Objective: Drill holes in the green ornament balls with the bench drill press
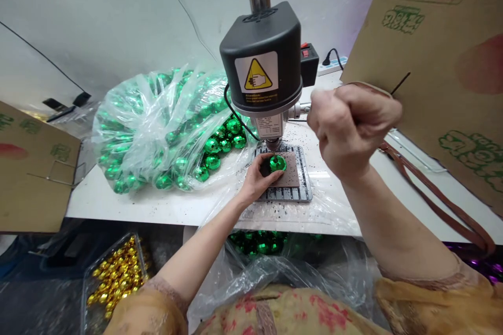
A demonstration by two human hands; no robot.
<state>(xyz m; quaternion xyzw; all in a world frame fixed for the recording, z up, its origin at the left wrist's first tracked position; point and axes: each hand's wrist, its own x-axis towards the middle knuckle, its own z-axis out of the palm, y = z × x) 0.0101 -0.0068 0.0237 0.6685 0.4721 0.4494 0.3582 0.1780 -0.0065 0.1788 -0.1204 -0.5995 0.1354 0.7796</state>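
Note:
A small black bench drill [262, 60] stands on a white table [129, 201], its chuck just above a shiny green ball [277, 163]. My left hand [257, 178] pinches that ball and holds it on the brown pad of the drill's slotted base plate [303, 178]. My right hand [349, 125] is closed in a fist around the drill's feed lever [299, 110], to the right of the drill head; most of the lever is hidden inside the fist.
A clear plastic bag of green balls [157, 125] lies left of the drill. More green balls sit in a bag under the table edge [259, 243]. A tray of gold balls [116, 275] is lower left. Cardboard boxes stand at left [31, 167] and right [440, 52]. Brown straps [432, 193] trail on the right.

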